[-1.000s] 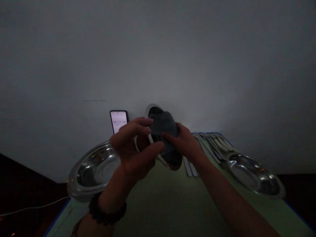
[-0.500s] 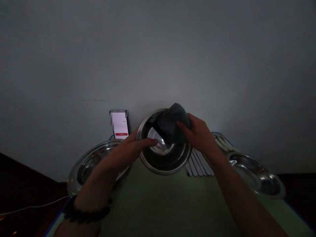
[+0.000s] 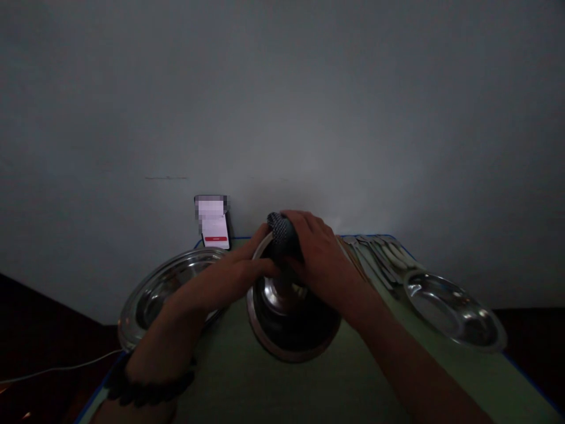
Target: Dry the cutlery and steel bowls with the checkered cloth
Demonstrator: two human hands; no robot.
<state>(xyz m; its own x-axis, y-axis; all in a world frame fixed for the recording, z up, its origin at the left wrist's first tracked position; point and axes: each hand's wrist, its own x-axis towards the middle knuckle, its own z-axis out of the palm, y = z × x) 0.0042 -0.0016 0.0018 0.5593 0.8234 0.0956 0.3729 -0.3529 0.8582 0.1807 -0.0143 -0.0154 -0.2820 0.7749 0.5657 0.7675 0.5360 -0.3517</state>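
A shiny metal bowl (image 3: 291, 338) is held tilted over the middle of the table, its inside facing me. My left hand (image 3: 245, 265) grips its left rim, thumb over the edge and fingers behind. A dark cloth with a checked pattern (image 3: 282, 232) lies bunched over the far rim. My right hand (image 3: 315, 253) is closed on that cloth and presses it against the rim and inner wall. Part of the cloth is hidden under my right fingers.
A wide metal basin (image 3: 132, 312) stands at left, partly behind my left forearm. A lit phone (image 3: 215, 224) leans on the wall. Several pieces of cutlery (image 3: 379, 259) and an oval metal dish (image 3: 454, 312) are at right on the green table (image 3: 247, 388).
My right hand has moved left and slightly down with the cloth, onto the bowl's far rim. The bowl has come lower and nearer to me, uncovering more of the cutlery.
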